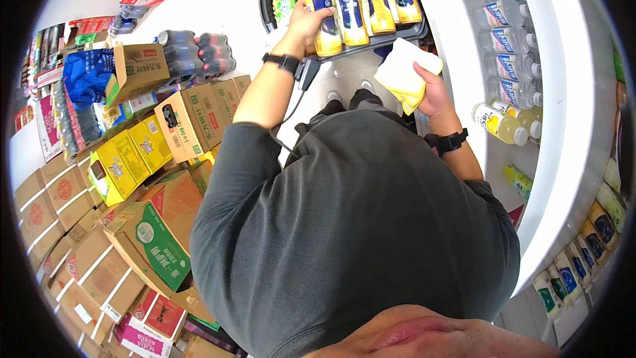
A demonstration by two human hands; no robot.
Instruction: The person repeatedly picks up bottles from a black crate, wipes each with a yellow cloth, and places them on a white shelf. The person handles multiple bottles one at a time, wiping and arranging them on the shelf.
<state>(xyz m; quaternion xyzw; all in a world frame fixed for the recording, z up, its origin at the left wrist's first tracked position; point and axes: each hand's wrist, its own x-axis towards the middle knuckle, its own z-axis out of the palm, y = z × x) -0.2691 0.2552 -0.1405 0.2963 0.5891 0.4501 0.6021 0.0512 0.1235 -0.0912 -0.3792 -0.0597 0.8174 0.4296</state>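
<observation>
My left hand (304, 25) grips a yellow drink bottle (328, 44) with a dark blue label, its thumb across the label. This bottle stands at the near left of a black plastic crate (397, 36). Several matching yellow bottles (353, 12) are lined up to its right, and green-labelled drinks (284, 6) sit behind and to the left. In my right hand (436, 93) is a folded yellow-and-white cloth (405, 69), held in front of the crate's right side, apart from the bottles.
White shelving on the right holds clear water bottles (502, 40) and pale yellow drinks (497, 122) lying on their sides. Stacked cardboard cartons (194, 114), yellow boxes (131, 156) and shrink-wrapped dark bottles (181, 54) crowd the left. A black cable (293, 112) hangs from my left wrist.
</observation>
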